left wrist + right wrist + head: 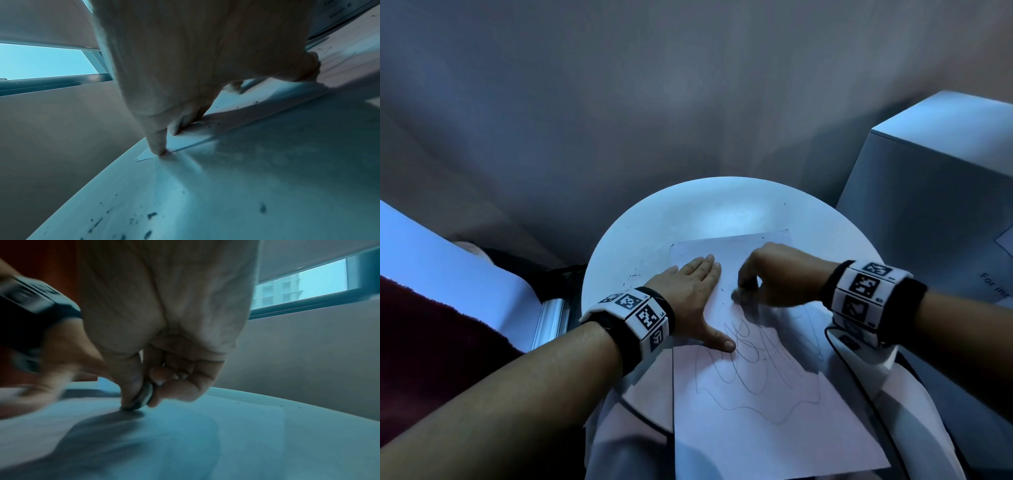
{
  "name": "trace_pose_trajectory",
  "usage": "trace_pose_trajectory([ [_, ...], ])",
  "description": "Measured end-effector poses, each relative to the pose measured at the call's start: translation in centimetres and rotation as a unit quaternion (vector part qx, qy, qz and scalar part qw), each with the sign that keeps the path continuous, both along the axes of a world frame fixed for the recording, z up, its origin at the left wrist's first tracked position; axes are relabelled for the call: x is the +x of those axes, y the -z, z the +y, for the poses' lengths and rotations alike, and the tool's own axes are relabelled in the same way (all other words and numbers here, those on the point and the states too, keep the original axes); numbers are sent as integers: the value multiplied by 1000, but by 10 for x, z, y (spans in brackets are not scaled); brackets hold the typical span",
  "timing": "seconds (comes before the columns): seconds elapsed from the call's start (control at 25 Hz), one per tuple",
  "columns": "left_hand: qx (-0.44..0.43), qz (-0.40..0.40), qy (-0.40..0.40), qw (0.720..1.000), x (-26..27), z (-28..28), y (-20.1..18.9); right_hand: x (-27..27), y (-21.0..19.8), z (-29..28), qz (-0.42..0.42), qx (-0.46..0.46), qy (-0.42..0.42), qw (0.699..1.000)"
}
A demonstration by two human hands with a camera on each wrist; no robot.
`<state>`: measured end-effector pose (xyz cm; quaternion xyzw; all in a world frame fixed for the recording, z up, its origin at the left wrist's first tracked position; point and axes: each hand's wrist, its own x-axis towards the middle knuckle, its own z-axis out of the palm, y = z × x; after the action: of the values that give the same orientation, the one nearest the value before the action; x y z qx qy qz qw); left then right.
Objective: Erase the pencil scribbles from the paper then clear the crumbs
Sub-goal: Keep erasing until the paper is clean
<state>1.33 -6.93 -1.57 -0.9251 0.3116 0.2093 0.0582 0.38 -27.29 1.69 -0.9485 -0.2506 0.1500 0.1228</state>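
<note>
The paper (767,411) is lying flat on the round white worktop (640,233), its near end reaching past the worktop's near edge. Pencil scribbles (756,363) are showing across the middle of the sheet, while the far part is looking mostly blank. The sheet is being pinned along its left edge by the left hand (693,293), whose fingers (157,142) are being kept straight and pressed flat, with the thumb spread toward the scribbles. An eraser (144,396), small and rounded, is being pinched by the right hand (779,275) between the thumb and the curled fingers (168,386), and its lower edge is being held against the paper just beyond the scribbles. The right hand is appearing blurred in the head view. Dark crumbs (151,215) are lying scattered on the worktop left of the paper, and a few on the sheet itself. A white box (935,192) with printed lettering is standing to the right of the worktop.
</note>
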Motion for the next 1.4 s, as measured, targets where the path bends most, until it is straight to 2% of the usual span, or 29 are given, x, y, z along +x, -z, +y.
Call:
trace_pose_trajectory([
  [0.12,-1,-3,-1,1000,-1,0,0,1,4,-1,-25,9,8,1000],
  [0.28,-1,-1,-3,1000,-2,0,0,-21,2,-2,31,-5,-31,999],
  [0.52,-7,-1,-7,1000,-1,1,0,-7,5,-1,-27,20,23,999],
  [0.68,-6,-3,-3,1000,-1,3,1,-16,0,-1,29,25,-6,999],
  [0.8,-8,-2,-10,1000,2,4,-7,1,1,-13,2,113,68,991],
  [0.96,-20,1,-13,1000,-4,-10,-8,8,12,-23,-27,94,98,990],
  [1.12,-27,2,0,1000,-7,-20,2,-1,10,-19,-63,85,66,992],
  [1.2,-19,1,2,1000,-7,-19,3,-13,10,-13,-78,60,17,995],
  [1.32,-20,6,3,1000,-6,-20,0,-26,9,-1,-36,40,-66,996],
  [1.4,-22,7,5,1000,-5,-19,2,-10,4,-4,-38,50,-31,998],
])
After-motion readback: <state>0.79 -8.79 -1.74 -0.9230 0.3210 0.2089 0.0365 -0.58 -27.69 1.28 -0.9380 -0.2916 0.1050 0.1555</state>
